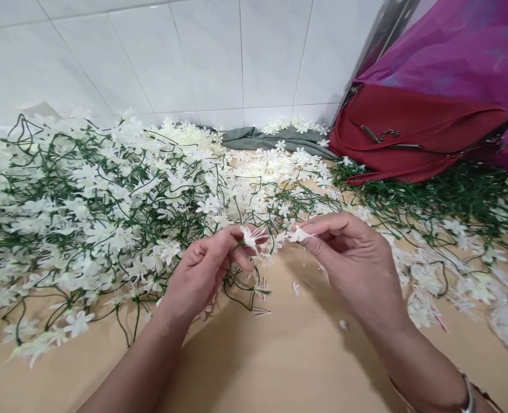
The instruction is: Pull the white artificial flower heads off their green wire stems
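Observation:
My left hand [208, 267] is closed in a pinch round a thin green stem [237, 292] with a small white artificial flower [250, 236] at its tip. My right hand [351, 258] is closed too, its thumb and fingers pinching another white flower [299, 234] just right of the first. The two hands meet over a tan surface [280, 355], almost touching. A few loose white petals [296, 288] lie below them.
A big heap of green-stemmed white flower sprays [86, 218] covers the left. Loose white blossoms [280, 166] pile at the back centre beside a grey cloth [254, 139]. Bare green stems [452, 195] lie right, below a red bag [409, 132] and purple fabric [460, 51]. White tiled wall [219, 51] behind.

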{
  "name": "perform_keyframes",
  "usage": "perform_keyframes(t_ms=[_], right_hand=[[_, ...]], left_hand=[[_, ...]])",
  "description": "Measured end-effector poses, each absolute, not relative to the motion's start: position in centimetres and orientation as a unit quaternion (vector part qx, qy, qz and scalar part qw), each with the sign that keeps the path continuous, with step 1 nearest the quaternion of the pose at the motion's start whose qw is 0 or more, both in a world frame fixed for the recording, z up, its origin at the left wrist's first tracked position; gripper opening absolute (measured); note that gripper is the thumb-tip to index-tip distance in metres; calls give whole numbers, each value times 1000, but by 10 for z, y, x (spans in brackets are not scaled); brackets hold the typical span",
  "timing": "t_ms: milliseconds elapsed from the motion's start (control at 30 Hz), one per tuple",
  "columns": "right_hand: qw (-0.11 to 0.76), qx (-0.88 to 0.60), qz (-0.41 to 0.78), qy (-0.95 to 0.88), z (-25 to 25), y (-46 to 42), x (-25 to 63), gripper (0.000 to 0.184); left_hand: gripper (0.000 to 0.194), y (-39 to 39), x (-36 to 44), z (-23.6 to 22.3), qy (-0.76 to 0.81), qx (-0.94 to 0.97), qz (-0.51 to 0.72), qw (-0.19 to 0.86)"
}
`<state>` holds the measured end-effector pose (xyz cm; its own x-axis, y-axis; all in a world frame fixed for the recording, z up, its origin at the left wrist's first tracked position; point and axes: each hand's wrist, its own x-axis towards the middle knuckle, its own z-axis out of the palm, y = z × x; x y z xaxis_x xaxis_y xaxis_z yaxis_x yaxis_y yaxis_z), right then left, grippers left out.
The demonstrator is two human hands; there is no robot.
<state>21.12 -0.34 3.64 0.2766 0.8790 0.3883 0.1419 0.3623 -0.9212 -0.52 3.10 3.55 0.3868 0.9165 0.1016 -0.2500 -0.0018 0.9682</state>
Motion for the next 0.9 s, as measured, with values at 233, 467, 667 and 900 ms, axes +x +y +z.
perform_keyframes(t_ms=[233, 467, 667, 900], right_hand=[[626, -464, 298, -552, 41, -11, 199, 7], [644, -489, 373, -454, 25, 3, 213, 14], [583, -443, 549, -404, 33, 0, 198, 31], [603, -404, 570, -385, 32, 0, 195, 28]], left_hand=[[27, 23, 11, 32, 292, 539, 432, 661], [31, 31, 7, 40, 236, 420, 613, 626], [38, 24, 9, 36, 260, 485, 598, 583], [35, 17, 2, 37, 284, 649, 454, 540]])
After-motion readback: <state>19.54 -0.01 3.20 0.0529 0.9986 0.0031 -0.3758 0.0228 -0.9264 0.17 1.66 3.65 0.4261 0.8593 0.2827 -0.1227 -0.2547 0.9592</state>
